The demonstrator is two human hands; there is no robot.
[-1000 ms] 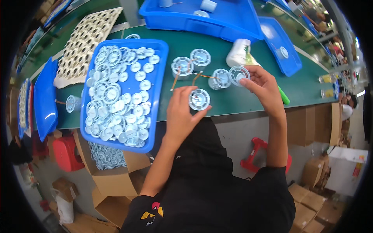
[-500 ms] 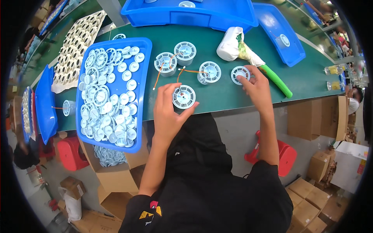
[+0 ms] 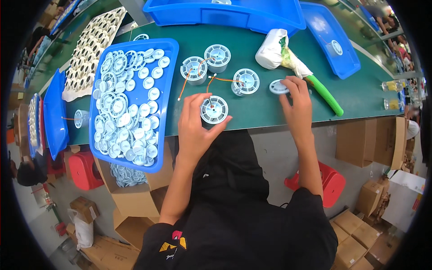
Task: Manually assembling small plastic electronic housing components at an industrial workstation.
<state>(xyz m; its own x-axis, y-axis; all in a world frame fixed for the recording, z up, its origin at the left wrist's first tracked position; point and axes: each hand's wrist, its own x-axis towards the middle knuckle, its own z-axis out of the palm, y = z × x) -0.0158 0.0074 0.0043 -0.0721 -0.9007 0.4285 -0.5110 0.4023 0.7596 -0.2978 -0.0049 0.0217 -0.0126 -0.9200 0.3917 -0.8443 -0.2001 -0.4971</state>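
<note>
1. My left fingers (image 3: 193, 104) curl round the near cup (image 3: 214, 110), gripping it between fingertips at its left and thumb at its near right; that is my left hand (image 3: 194, 126).
2. My right hand (image 3: 298, 104) pinches a pale blue disc (image 3: 278, 87) between thumb and fingers. I have it tilted, well to the right of the near cup.
3. The near cup stands upright on the green table (image 3: 265, 110), close to the near edge, its spoked round top facing up.
4. Just beyond it stand three more cups: left (image 3: 194, 71), far (image 3: 218, 57) and right (image 3: 245, 82), with orange wires (image 3: 220, 80) among them.
5. To my left, a blue tray (image 3: 170, 74) holds many loose discs and rings (image 3: 118, 105).
6. To the right, beyond my pinched disc, lies a tool with a green handle (image 3: 325, 95) and a white-wrapped end (image 3: 271, 50).
7. Farther off sits a big blue bin (image 3: 220, 18).
</note>
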